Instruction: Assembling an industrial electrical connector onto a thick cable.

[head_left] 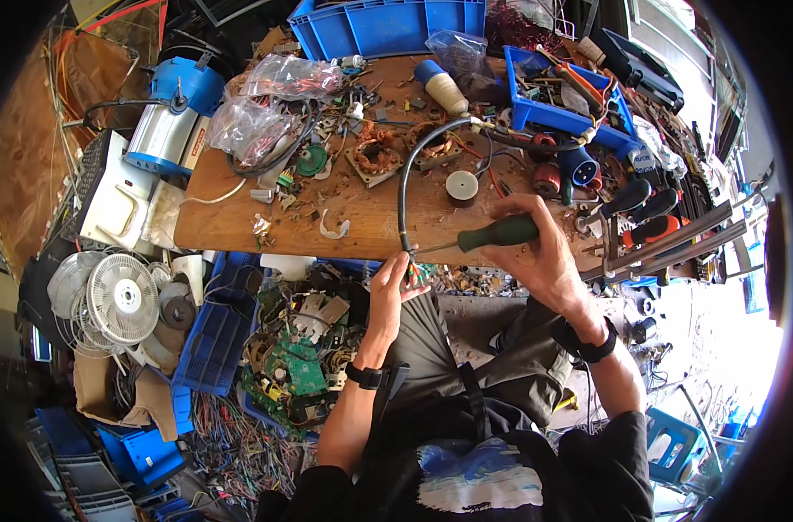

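My left hand (386,300) is closed around the end of a black cable (403,196), just off the table's front edge. Small green and red bits show at its fingertips; their exact kind is too small to tell. In my right hand (549,261) is a screwdriver (501,233) with a dark green handle, held level. Its shaft points left and its tip meets the cable end at my left fingertips. From there the cable arcs up over the table and off to the right, toward a blue round plug (577,165). A white-topped spool (462,186) stands inside the arc.
Copper-wound coils (379,155), plastic bags (249,130) and scraps cover the wooden table (240,222). Blue crates (388,30) stand at the back, with another tool-filled blue bin (523,109) on the right. Below left lie circuit boards (296,365) and a white fan grille (123,297).
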`<control>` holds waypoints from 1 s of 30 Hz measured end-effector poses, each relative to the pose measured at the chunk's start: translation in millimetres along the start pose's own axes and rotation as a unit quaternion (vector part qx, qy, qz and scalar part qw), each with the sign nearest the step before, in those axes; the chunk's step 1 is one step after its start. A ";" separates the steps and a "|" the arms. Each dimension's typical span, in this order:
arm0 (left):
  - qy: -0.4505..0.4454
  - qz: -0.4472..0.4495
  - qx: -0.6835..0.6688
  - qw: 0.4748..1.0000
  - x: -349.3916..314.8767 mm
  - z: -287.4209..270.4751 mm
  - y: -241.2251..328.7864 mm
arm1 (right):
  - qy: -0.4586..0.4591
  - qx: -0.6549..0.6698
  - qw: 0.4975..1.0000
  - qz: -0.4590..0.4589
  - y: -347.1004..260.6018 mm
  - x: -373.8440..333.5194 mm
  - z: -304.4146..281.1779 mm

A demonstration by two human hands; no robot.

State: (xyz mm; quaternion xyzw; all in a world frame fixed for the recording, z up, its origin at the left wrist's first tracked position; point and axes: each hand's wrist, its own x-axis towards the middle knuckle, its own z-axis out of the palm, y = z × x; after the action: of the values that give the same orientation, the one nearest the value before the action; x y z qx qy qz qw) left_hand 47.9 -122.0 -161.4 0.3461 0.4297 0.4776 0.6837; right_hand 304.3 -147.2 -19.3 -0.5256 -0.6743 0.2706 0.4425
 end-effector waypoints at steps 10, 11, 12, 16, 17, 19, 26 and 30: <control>-0.001 -0.007 -0.001 1.000 -0.2 -2.1 -0.8 | -0.023 0.062 0.998 0.011 -7.2 -14.1 -15.0; -0.004 -0.012 -0.019 1.000 0.5 -3.2 -0.8 | -0.007 0.063 0.998 0.020 -6.6 -15.0 -15.3; -0.007 -0.016 -0.037 0.999 0.9 -3.9 -1.1 | 0.011 0.064 0.998 0.023 -5.6 -16.1 -15.1; -0.020 -0.009 -0.035 0.999 -1.1 -3.5 -0.4 | 0.004 0.077 0.989 0.125 6.1 -15.5 -1.6; -0.023 -0.003 -0.026 0.999 -2.8 -2.0 0.0 | -0.017 0.068 0.992 0.106 10.0 -15.4 7.4; -0.028 0.006 -0.005 1.000 -7.7 2.0 1.6 | -0.034 0.045 0.991 0.118 17.9 -12.3 31.3; -0.040 0.025 0.047 0.998 -28.5 16.2 5.0 | -0.070 0.049 0.983 0.162 27.3 -6.9 83.3; -0.043 0.032 0.035 0.998 -31.4 18.6 1.1 | -0.080 0.071 0.983 0.152 27.4 -9.8 80.1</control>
State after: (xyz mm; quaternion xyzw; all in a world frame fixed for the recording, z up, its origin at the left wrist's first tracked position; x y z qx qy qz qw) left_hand 59.2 -152.7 -145.0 0.4036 0.4045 0.4689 0.6735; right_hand 247.2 -140.2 -82.2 -0.5654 -0.5992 0.4231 0.3771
